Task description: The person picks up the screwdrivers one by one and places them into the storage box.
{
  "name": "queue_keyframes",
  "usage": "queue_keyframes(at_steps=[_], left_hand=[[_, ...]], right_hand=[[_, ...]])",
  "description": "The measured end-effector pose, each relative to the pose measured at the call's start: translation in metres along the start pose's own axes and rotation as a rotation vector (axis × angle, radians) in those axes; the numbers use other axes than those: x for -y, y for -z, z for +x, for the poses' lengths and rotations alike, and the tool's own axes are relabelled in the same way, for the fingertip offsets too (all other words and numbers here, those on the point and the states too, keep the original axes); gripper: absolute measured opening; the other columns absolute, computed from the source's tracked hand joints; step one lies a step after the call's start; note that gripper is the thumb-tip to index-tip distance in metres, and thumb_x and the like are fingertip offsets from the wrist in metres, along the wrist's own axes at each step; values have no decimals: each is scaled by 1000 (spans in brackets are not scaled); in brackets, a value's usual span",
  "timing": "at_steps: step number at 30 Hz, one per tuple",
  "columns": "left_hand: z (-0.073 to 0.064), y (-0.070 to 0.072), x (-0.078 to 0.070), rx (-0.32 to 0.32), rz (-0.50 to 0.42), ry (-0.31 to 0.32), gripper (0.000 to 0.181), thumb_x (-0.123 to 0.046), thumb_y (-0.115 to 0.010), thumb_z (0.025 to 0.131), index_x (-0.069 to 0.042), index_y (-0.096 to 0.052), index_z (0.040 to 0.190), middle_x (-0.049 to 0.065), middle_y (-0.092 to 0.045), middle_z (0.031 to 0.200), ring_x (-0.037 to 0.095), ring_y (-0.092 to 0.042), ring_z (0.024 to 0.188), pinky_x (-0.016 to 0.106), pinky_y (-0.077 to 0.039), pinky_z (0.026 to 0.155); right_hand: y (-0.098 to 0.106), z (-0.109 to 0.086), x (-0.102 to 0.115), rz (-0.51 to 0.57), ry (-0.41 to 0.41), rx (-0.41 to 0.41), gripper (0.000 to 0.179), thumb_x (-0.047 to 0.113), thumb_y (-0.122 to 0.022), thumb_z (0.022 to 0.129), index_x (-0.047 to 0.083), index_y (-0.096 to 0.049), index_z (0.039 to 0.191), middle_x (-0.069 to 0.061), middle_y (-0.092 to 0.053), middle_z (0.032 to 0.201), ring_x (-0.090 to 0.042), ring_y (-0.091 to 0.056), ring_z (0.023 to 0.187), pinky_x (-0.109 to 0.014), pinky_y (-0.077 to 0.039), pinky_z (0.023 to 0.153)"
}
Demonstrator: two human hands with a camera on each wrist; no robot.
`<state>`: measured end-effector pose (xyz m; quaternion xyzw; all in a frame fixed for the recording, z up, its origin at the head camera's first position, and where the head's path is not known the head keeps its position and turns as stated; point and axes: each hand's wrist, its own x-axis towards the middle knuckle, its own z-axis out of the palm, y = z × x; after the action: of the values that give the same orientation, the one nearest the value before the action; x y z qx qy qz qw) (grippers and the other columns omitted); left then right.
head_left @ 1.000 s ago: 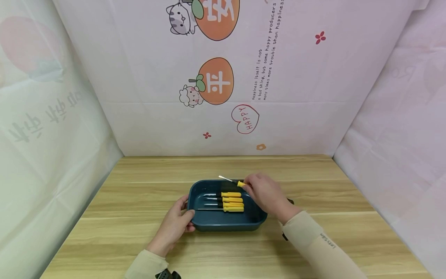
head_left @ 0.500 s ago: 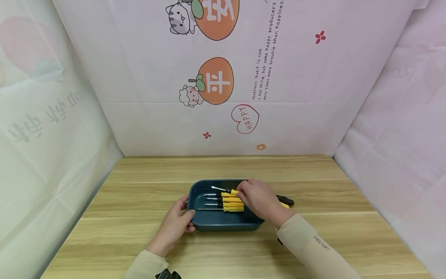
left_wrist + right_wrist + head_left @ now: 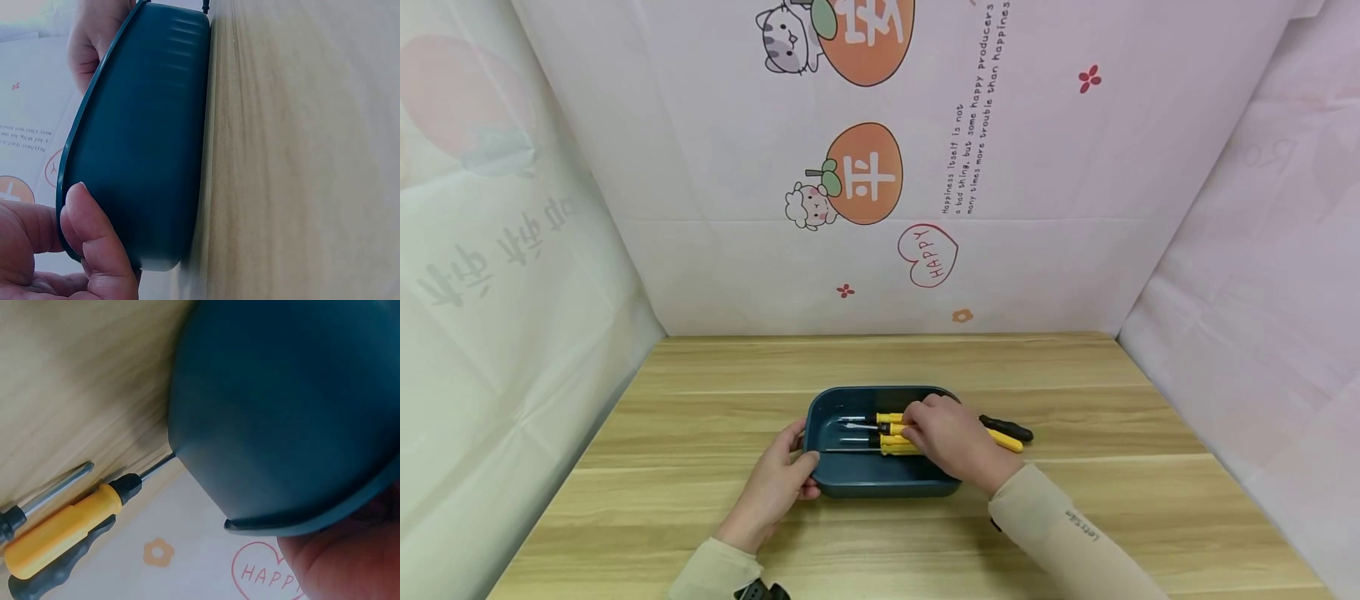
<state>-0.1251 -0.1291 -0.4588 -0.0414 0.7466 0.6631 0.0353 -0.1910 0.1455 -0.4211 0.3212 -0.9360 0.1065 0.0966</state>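
A dark blue rectangular tray (image 3: 887,488) sits on the table. Its left end is held by my left hand (image 3: 781,468), thumb at the rim and fingers (image 3: 103,256) against the outer wall. My right hand (image 3: 953,437) reaches over the tray's right side and pinches a yellow-handled screwdriver (image 3: 895,429), its flat blade pointing left. Under and beside it in the tray lie several more yellow screwdrivers (image 3: 897,451), their handles partly hidden by my right hand. In the right wrist view the tray wall (image 3: 281,412) hides the held screwdriver; part of my right hand (image 3: 350,569) shows past the rim.
On the wooden table (image 3: 700,433), right of the tray, lie a yellow-handled screwdriver (image 3: 1006,441) and a black-handled tool (image 3: 1009,428). In the right wrist view another screwdriver's metal shaft (image 3: 59,487) shows beside them. White printed cloth (image 3: 1030,275) stands behind the table.
My right hand has brought the screwdriver from the tray's far rim down and toward me, among the other screwdrivers. More of the tools right of the tray shows. My left hand stays put.
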Motion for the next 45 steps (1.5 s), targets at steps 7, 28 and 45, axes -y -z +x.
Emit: queue_keyframes(at_steps=[7, 28, 45], left_hand=[[1, 0, 1, 0, -3, -2, 61, -10, -55, 103, -10, -35, 161, 22, -45, 147, 22, -59, 74, 29, -59, 62], [0, 1, 1, 1, 1, -6, 62, -11, -55, 103, -10, -34, 161, 22, -44, 149, 23, -59, 75, 30, -59, 64], [0, 1, 0, 3, -5, -2, 62, -10, -55, 104, -9, -33, 161, 22, -44, 149, 22, -59, 75, 30, -59, 63]], right_hand=[[-2, 1, 3, 8, -18, 54, 17, 34, -69, 101, 19, -75, 107, 6, -68, 98, -9, -55, 85, -30, -57, 83], [-10, 7, 9, 19, -23, 194, 18, 34, -70, 100, 20, -79, 107, 9, -72, 99, -8, -58, 86, -33, -57, 87], [-16, 11, 7, 23, -16, 258, 14, 34, -72, 99, 22, -78, 103, 12, -71, 92, -6, -56, 78, -31, -56, 81]])
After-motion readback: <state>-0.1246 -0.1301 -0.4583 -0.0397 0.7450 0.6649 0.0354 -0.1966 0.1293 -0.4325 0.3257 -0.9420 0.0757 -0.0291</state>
